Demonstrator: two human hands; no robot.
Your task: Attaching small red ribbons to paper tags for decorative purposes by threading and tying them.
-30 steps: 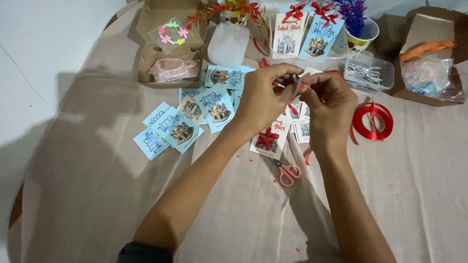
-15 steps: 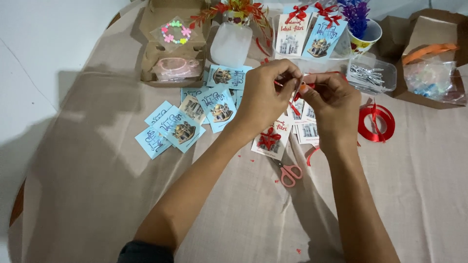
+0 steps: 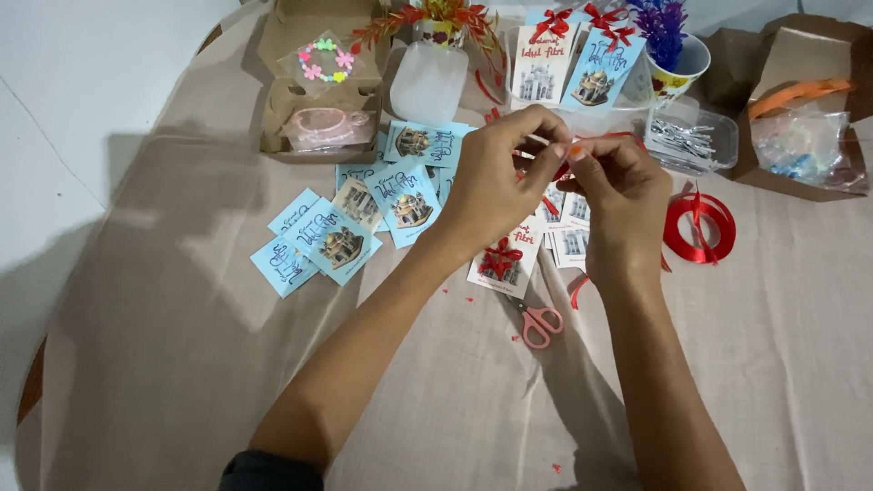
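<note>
My left hand (image 3: 500,177) and my right hand (image 3: 618,195) meet above the table, fingertips pinched together on a thin piece of red ribbon (image 3: 568,150). Under them lie small white cards (image 3: 571,238), one with a red bow (image 3: 500,256) tied on it. Light blue cards (image 3: 341,238) with a building picture are scattered to the left of my left hand. Pink-handled scissors (image 3: 538,323) lie on the cloth just below my hands. A roll of red ribbon (image 3: 698,227) sits to the right of my right hand.
A beige cloth (image 3: 182,345) covers the table. At the back stand an open cardboard box (image 3: 314,82) with bracelets, a white container (image 3: 429,82), finished cards with bows (image 3: 568,55), a cup of purple flowers (image 3: 673,55), a clear box of pins (image 3: 687,136) and a brown box (image 3: 800,100) with bags.
Both hands stay together at the same spot; the fingers have shifted slightly on the ribbon. Nothing else on the table has moved.
</note>
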